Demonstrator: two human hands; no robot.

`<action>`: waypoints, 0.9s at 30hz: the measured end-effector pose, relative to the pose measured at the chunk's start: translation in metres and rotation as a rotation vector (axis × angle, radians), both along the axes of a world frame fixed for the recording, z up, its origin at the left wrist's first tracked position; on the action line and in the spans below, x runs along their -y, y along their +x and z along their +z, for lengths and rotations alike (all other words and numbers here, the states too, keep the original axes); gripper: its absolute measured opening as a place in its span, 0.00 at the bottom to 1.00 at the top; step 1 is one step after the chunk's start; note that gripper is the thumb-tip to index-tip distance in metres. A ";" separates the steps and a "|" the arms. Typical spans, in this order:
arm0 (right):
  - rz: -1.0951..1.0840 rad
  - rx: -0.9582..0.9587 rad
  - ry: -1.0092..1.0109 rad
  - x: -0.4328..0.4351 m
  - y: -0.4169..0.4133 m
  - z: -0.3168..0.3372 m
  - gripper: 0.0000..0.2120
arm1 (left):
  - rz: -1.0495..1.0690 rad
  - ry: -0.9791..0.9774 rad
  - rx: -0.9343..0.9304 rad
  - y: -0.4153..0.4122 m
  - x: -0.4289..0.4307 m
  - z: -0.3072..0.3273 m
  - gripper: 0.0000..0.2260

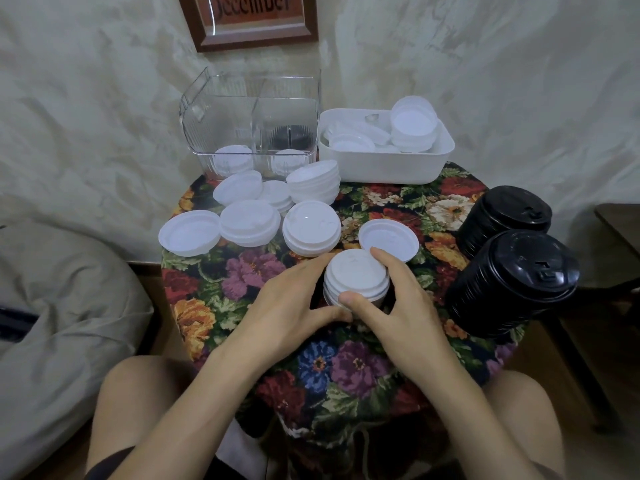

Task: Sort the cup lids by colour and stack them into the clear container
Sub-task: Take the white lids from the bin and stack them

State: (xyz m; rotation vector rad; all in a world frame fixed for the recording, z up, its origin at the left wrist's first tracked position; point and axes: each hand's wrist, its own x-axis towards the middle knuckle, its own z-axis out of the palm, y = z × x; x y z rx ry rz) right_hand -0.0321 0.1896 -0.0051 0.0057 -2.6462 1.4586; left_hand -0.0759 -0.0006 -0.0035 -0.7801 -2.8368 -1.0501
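Observation:
A short stack of white lids (356, 277) stands on the floral table near the front. My left hand (294, 306) and my right hand (391, 303) hold it from both sides, thumbs at its near edge and fingers curled round its rim. Several other white lids and small stacks (249, 223) lie spread behind it, one single lid (388, 239) just beyond my right fingers. Two tall stacks of black lids (512, 282) lean at the right. The clear container (249, 116) stands at the back with white lids and some black lids in its compartments.
A white tub (384, 164) with more white lids sits to the right of the clear container. The round table (346, 368) has a flowered cloth. A beige cushion lies at the left and a dark furniture edge at the right. My knees are under the table's front.

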 end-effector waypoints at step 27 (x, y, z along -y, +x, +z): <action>0.158 0.113 -0.028 -0.027 -0.008 0.012 0.33 | 0.021 0.074 0.053 -0.004 -0.002 -0.003 0.33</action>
